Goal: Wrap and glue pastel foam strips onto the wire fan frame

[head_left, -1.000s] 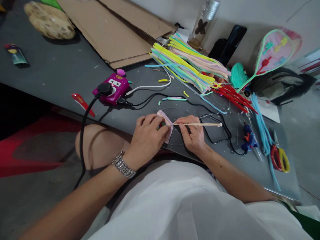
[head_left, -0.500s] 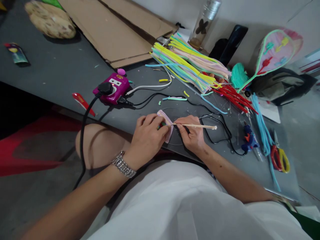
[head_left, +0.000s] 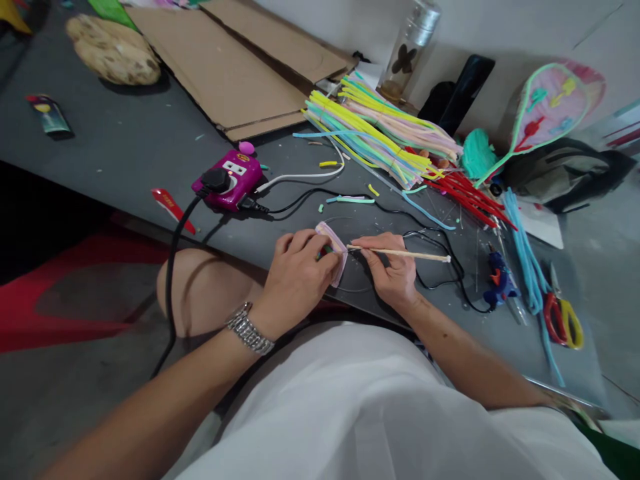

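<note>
Your left hand (head_left: 295,270) has its fingers closed on a bent pale-pink strip (head_left: 334,253) at centre frame; your right hand (head_left: 385,270) pinches a thin wooden stick (head_left: 400,253), its tip just beside that strip. Also on the grey table (head_left: 120,160): a black cable (head_left: 454,261) right of your right hand, a blue glue gun (head_left: 500,283) and red-and-yellow scissors (head_left: 546,313) at lower right, a magenta power strip (head_left: 227,179) left of centre, and a bundle of pastel strips (head_left: 375,143) at upper centre.
</note>
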